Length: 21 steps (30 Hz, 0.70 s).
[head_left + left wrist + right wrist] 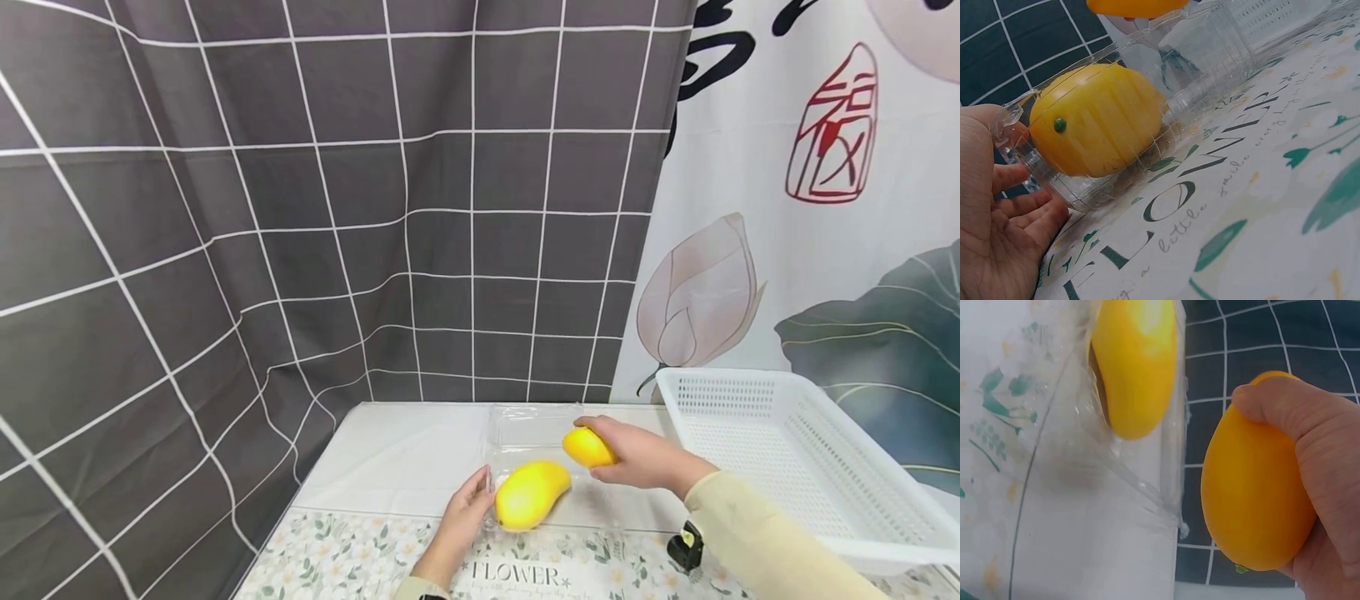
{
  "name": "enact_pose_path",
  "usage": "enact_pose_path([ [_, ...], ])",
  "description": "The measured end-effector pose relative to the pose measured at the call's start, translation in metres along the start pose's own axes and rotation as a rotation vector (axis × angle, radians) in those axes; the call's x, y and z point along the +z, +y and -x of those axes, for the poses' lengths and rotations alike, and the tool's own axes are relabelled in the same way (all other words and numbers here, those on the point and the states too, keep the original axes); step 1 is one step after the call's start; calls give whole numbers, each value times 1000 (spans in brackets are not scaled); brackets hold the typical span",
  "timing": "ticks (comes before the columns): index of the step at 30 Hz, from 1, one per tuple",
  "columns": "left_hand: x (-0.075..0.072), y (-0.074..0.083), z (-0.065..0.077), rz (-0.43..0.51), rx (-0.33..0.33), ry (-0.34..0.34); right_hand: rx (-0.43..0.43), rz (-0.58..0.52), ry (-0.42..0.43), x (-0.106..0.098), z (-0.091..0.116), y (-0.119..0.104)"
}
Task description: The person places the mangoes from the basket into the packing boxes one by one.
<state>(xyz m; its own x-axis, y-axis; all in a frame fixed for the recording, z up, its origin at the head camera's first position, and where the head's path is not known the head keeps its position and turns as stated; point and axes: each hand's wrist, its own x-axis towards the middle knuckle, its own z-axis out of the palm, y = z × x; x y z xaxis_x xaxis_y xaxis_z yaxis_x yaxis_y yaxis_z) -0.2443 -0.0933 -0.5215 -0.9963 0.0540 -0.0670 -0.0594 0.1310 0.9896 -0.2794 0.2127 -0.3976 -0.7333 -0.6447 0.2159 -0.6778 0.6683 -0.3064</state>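
A clear plastic clamshell box (528, 429) lies on the table, its lid raised toward the back. Inside it rests a large yellow mango (531, 496), whose green stem end faces the left hand in the left wrist view. The left hand (459, 518) holds the box's near left end, its thumb and fingers at the rim. Above the box's right side, the right hand (637, 454) grips a second, oval yellow mango (1259, 481), with the thumb across its top. This mango is apart from the box and the first mango.
A white perforated plastic basket (847, 533) stands to the right, beside the right forearm. The table's cloth (352, 542) has a floral print and the word FLOWER at the front. A dark grid curtain (510, 242) hangs behind the table.
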Motion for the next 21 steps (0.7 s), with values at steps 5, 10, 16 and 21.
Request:
enact_pose_path([
  [5, 0, 1, -1, 0, -2, 3, -41, 0, -25, 9, -3, -5],
  [10, 0, 1, 0, -2, -3, -2, -75, 0, -35, 19, -4, -7],
  [16, -1, -1, 0, -1, 4, -8, -81, -2, -49, 28, -9, -10],
  [21, -1, -2, -1, 7, 15, -16, -75, -4, -72, 32, -9, -15],
])
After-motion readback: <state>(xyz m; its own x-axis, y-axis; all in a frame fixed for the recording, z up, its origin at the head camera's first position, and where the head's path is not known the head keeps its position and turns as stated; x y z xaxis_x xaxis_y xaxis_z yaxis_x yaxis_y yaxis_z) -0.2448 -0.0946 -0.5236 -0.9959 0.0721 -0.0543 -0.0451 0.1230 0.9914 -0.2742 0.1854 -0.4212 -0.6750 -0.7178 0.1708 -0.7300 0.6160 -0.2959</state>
